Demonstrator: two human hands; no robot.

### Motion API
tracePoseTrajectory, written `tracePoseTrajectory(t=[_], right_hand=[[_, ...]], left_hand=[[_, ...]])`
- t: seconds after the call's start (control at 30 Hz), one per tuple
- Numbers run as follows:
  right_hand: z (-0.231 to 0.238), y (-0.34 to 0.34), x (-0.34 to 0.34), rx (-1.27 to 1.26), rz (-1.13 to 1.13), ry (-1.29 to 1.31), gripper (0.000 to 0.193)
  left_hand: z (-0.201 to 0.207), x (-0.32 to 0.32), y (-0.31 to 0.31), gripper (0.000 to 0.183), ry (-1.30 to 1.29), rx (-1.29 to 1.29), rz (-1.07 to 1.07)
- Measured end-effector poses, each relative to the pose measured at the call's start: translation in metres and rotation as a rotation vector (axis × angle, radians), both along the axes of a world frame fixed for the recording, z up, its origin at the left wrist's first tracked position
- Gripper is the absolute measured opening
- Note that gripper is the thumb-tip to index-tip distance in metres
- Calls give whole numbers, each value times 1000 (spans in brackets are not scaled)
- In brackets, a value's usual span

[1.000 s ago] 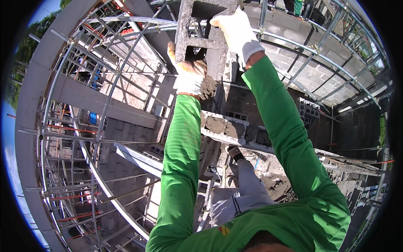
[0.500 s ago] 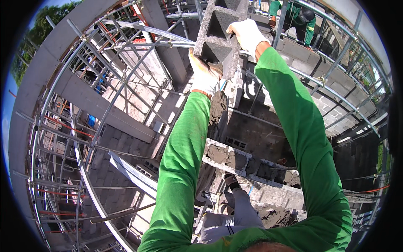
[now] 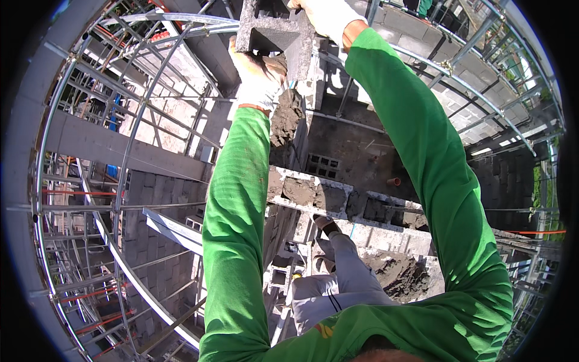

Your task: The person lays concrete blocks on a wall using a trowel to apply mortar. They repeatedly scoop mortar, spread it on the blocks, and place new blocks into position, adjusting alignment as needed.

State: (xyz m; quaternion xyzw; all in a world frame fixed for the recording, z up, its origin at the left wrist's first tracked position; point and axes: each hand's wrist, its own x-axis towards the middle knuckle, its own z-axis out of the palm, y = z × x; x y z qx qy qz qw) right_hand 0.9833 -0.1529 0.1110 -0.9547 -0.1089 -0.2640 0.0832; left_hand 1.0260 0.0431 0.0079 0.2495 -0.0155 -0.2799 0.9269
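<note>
A grey hollow concrete block is held out at arm's length at the top of the head view, its cells facing me. My left hand, in a white glove, grips its lower left side. My right hand, gloved too, holds the right side higher up, partly cut off by the picture's edge. Right below the block, wet mortar lies along the top of a narrow wall. Whether the block touches that wall or mortar, I cannot tell.
A mortar-topped block course crosses before my feet. A mortar heap lies right of my legs. Metal scaffold tubes fill the left, and a curved rail runs right. A co-worker's green sleeve shows at the top right.
The view has shifted, so block, hands and wall sit further left and the block and hands higher. Both hands keep their hold on the block. Less of the co-worker shows.
</note>
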Motion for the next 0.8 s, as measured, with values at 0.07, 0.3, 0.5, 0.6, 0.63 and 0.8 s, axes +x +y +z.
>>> tracePoseTrajectory(t=[0.07, 0.3, 0.5, 0.6, 0.63, 0.8], right_hand=[[4, 2, -6, 31, -18, -7, 20], [28, 35, -50, 199, -142, -233, 21], [12, 59, -84, 450, -42, -203, 46], [-18, 55, -76, 1108, 57, -61, 52], [-28, 54, -68, 1157, -14, 14, 61], [-73, 44, -33, 1045, 55, 14, 47]], left_hand=[[-3, -1, -1, 50, 43, -15, -2], [-31, -27, 16, 38, -233, 50, 134], [-29, -87, 48, 47, -231, -464, -177], [-13, -110, 38, 54, 29, -286, 66], [-7, -113, 35, 54, 116, -261, 128], [-11, -112, 26, 54, 187, -30, 307]])
